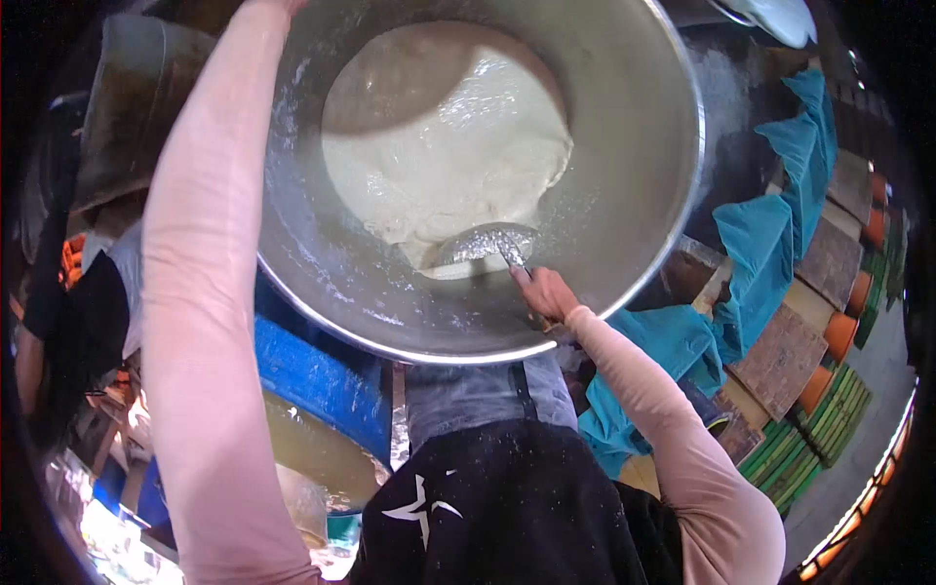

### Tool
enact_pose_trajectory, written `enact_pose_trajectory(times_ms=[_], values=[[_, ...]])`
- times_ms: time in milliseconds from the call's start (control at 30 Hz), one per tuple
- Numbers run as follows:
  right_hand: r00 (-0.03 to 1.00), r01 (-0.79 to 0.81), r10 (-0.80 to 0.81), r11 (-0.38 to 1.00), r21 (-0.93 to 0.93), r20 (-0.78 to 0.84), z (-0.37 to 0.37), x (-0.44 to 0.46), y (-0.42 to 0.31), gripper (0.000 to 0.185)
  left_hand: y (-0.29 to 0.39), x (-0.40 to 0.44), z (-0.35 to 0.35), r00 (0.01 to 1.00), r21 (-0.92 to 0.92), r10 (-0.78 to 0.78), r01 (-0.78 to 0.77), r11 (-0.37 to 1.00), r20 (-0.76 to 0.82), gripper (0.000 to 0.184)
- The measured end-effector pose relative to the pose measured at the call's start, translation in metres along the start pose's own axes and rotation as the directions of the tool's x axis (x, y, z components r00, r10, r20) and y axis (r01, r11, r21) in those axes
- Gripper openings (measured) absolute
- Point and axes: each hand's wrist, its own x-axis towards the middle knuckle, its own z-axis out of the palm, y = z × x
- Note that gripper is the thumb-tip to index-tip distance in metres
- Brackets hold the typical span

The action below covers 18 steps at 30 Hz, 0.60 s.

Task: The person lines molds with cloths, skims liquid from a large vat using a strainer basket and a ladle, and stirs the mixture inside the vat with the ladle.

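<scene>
A large metal pot (634, 175) fills the upper middle of the view, tilted so that its inside shows. In it lies a broad, wet, pale mass (444, 146) like batter or dough, with a shadow over its upper part. My right hand (548, 295) is closed around the handle of a shallow round metal scoop (487, 242), inside the pot near its lower rim. The scoop's bowl touches the lower edge of the pale mass. My left hand (283, 4) is by the pot's upper left rim, mostly cut off at the frame's top; its fingers are hidden.
Below the pot at left stands a blue barrel (317, 356) beside a container of cloudy liquid (312, 444). Teal cloth (756, 249) drapes along the right. Further right are brown boards (780, 361), orange pots (840, 336) and stacked green slats (809, 444). A person in dark clothes (88, 322) is at left.
</scene>
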Motion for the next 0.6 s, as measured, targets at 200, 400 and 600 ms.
enact_pose_trajectory(times_ms=[200,400,600], values=[[0.997,-0.055,0.071,0.932,0.359,-0.031,-0.131,-0.164,-0.029,0.056,0.018,-0.058,-0.030,0.967,-0.243,-0.223,0.247,0.938,0.119,0.040],[0.721,0.371,-0.166,0.912,0.173,-0.673,-0.165,-0.251,0.072,0.040,0.042,-0.112,-0.054,0.940,-0.177,-0.340,0.341,0.923,0.035,0.033],[0.567,0.153,0.311,0.870,0.468,-0.763,-0.186,-0.239,0.197,0.025,0.072,-0.210,-0.001,0.961,-0.232,-0.273,0.256,0.938,-0.045,0.039]])
